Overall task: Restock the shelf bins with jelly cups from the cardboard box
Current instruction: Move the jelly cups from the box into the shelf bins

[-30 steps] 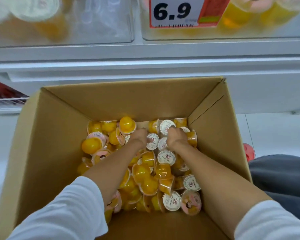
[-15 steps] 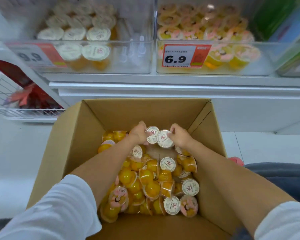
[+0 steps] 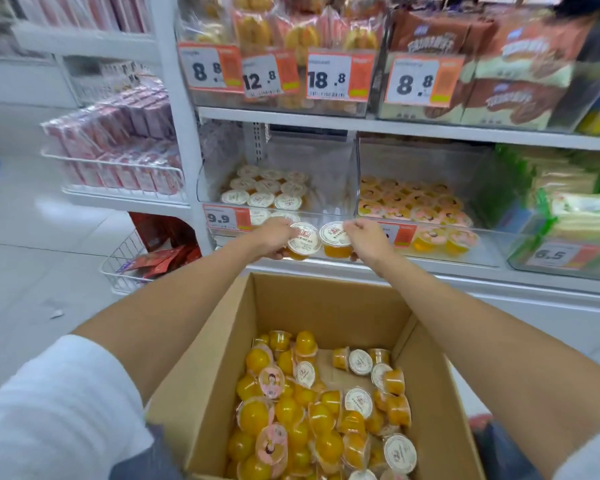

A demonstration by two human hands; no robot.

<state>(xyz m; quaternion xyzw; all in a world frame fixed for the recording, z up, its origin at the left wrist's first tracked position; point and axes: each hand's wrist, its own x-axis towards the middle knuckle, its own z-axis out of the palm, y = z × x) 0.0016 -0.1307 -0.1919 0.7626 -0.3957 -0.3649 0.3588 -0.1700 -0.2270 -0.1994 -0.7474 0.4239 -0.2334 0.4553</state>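
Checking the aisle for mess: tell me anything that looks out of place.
Nothing damaged or spilled. The jelly cups in the cardboard box lie jumbled, many tipped or upside down, pink and white lids mixed. A small pale scrap lies on the floor at left.

Cardboard box [image 3: 222,341] before shelf bins [image 3: 278,188] — jelly cups [image 3: 312,410] inside both.

Right hand [image 3: 367,238] hides most of the orange-and-white price tag [image 3: 401,233]. Print on the white-lidded yellow jelly cups [image 3: 304,239] is just blur, and the brown cardboard box [image 3: 219,375] runs off the bottom edge.
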